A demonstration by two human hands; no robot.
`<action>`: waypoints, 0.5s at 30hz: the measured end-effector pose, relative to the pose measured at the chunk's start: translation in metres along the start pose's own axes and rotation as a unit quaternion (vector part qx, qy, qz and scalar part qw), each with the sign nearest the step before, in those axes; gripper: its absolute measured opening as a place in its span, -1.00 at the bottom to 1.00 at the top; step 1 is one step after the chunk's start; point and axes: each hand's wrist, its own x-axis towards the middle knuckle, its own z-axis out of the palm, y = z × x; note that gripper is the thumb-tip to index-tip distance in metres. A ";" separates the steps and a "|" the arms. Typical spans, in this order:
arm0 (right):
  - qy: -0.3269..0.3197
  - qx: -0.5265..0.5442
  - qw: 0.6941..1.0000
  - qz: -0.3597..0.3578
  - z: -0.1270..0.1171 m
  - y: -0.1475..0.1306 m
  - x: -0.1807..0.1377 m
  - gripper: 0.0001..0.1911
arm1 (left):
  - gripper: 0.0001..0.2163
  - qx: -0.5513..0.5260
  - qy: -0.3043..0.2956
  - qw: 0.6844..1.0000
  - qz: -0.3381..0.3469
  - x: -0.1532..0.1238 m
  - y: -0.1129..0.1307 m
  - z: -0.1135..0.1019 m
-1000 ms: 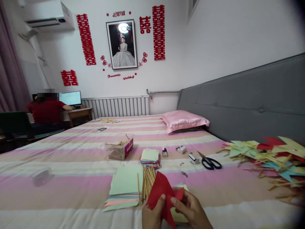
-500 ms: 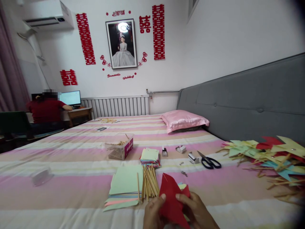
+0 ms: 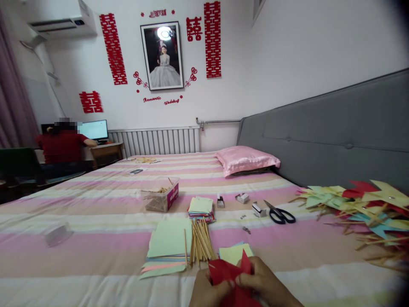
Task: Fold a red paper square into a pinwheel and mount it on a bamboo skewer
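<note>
Both my hands grip one sheet of red paper (image 3: pixel 228 273), partly folded with pointed corners. My left hand (image 3: pixel 209 290) pinches its left side, thumb on top. At its right side, my right hand (image 3: pixel 258 277) holds the paper with the thumb pressed in toward the middle. The lower part of the paper runs off the bottom of the view. Just beyond my hands lie yellow and blue paper squares (image 3: pixel 234 252). A bundle of wooden sticks (image 3: pixel 202 241) lies left of them, beside a stack of pale green and coloured paper (image 3: pixel 169 243).
Scissors (image 3: pixel 279 213), small white boxes (image 3: pixel 258 209) and tiny metal pieces (image 3: pixel 246 230) lie ahead on the striped bed. A clear box of sticks (image 3: pixel 161 197) stands left. Paper pinwheels (image 3: pixel 367 209) are heaped right. A person in red (image 3: pixel 64 147) sits at a desk.
The red paper has come down and been bent over, with a corner now pointing up by my right hand. More of the yellow squares behind it shows.
</note>
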 end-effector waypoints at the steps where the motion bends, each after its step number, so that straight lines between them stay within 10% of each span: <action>1: -0.001 -0.012 1.000 -0.011 -0.001 0.001 0.001 -0.82 | -0.78 0.002 0.005 1.000 0.001 -0.001 0.001 0.001; 15: 0.099 -0.085 0.977 -0.170 -0.008 0.004 0.007 -0.64 | -0.88 -0.052 0.138 0.989 0.019 0.007 0.003 -0.021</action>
